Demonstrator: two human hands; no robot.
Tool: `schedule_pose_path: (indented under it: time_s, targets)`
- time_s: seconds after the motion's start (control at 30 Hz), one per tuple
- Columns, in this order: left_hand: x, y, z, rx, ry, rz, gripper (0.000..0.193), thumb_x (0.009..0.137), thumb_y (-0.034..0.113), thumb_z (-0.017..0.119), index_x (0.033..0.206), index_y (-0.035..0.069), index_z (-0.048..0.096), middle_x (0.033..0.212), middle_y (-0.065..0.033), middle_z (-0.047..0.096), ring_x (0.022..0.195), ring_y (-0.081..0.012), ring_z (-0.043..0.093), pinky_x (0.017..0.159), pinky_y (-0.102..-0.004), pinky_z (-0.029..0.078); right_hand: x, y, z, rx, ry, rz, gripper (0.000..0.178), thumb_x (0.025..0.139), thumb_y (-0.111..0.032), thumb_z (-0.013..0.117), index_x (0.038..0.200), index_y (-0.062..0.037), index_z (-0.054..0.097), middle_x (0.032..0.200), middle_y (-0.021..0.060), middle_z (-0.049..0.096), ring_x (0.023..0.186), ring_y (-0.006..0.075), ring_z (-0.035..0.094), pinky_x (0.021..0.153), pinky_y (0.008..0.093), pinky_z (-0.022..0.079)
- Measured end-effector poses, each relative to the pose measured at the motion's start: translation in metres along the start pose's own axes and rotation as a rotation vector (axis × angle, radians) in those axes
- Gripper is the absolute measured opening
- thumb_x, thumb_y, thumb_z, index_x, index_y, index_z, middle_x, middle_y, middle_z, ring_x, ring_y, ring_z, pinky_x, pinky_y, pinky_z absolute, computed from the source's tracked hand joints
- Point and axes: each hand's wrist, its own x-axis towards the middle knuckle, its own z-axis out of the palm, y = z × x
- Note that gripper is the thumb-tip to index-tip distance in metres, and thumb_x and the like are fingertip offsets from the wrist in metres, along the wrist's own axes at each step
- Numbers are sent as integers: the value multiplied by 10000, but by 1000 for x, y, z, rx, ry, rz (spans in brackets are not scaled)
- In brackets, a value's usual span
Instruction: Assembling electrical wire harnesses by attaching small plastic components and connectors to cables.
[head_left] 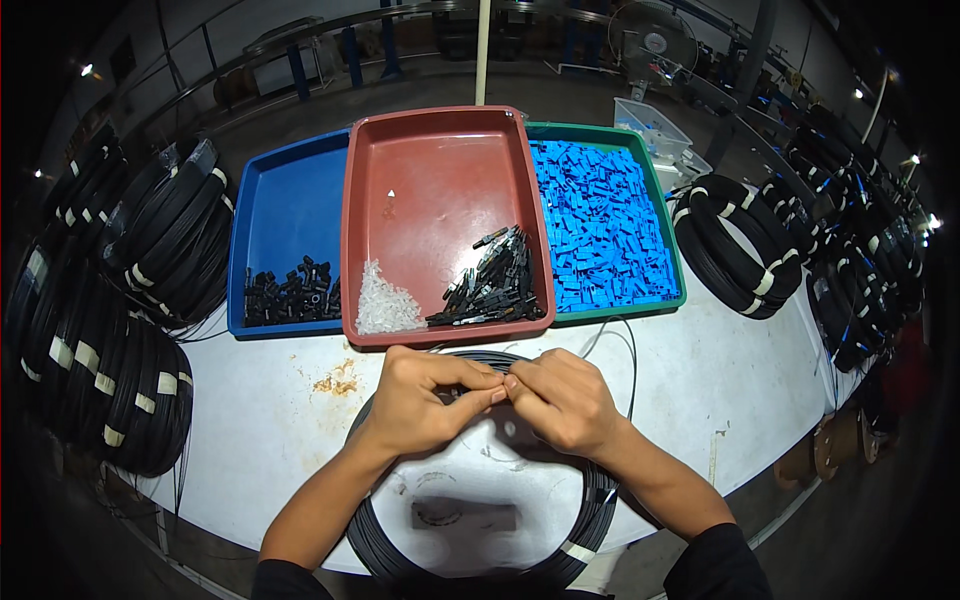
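My left hand (422, 402) and my right hand (566, 402) meet fingertip to fingertip above the far rim of a coil of black cable (372, 532). Thumb and forefinger are pinched together on each. Whatever lies between the fingertips is too small and covered to name. The coil rests flat on the white table at its near edge, bound with pale tape and a dark tie. From beside my right hand, a thin loose cable loop (633, 372) arches up toward the trays and back down.
A red tray (440, 160) holds small clear pieces (385, 302) and black slim parts (495, 280). Behind it, a blue tray (285, 200) contains black parts (292, 295), and a green tray (668, 230) is filled with blue connectors (600, 225). Cable coils (740, 245) line both sides.
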Motion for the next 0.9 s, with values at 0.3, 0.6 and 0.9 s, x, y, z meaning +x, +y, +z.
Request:
schedule_pose_path:
  time_s: [0.3, 0.6, 0.9]
  targets:
    - [-2, -5, -3, 580, -53, 553, 146, 732, -16, 782, 870, 20, 751, 932, -111, 768, 749, -238, 747, 657, -323, 618, 1, -1, -8, 515, -153, 570, 92, 805, 34, 705, 844, 12, 626, 780, 147, 668, 705, 272, 683, 628, 358, 537]
    - [-1, -5, 0, 254, -23, 206, 119, 779, -50, 785, 897, -45, 770, 882, -142, 777, 740, -194, 757, 652, -284, 607, -4, -1, 0, 322, -101, 387, 126, 745, 7, 697, 811, 4, 589, 831, 133, 664, 689, 257, 644, 620, 375, 525]
    - [1, -3, -1, 148, 11, 10, 126, 797, 10, 811, 914, -26, 781, 868, -137, 783, 701, -194, 759, 649, -288, 605, -4, 8, -2, 293, -102, 233, 139, 748, 32, 710, 821, 5, 595, 859, 136, 662, 724, 275, 660, 641, 379, 534]
